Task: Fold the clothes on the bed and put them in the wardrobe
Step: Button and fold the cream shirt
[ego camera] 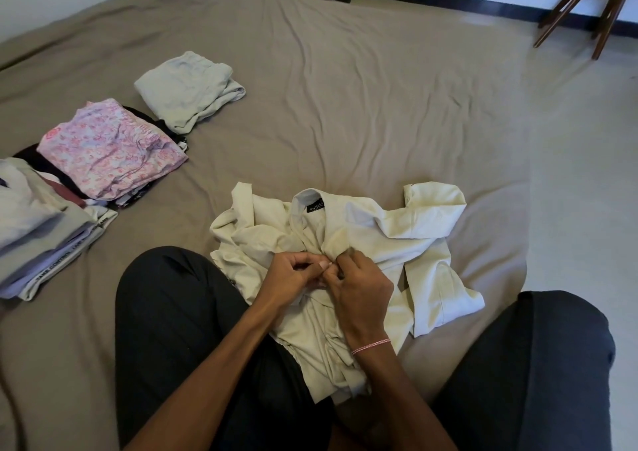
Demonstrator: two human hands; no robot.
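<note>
A cream collared shirt (386, 229) lies crumpled on the brown bed (345, 98) in front of me, collar and black label facing up, its lower part draped over my lap. My left hand (293, 274) and my right hand (359, 285) meet at the shirt's front, just below the collar. Both pinch the fabric of the placket between thumb and fingers, close together. My right wrist wears a red-and-white string band.
Folded clothes lie to the left: a pale grey-green piece (190, 88), a pink floral piece (110, 147) on a dark stack, and a grey-white pile (41, 219). My dark-trousered knees flank the shirt. A wooden chair (583, 12) stands on the floor at the far right.
</note>
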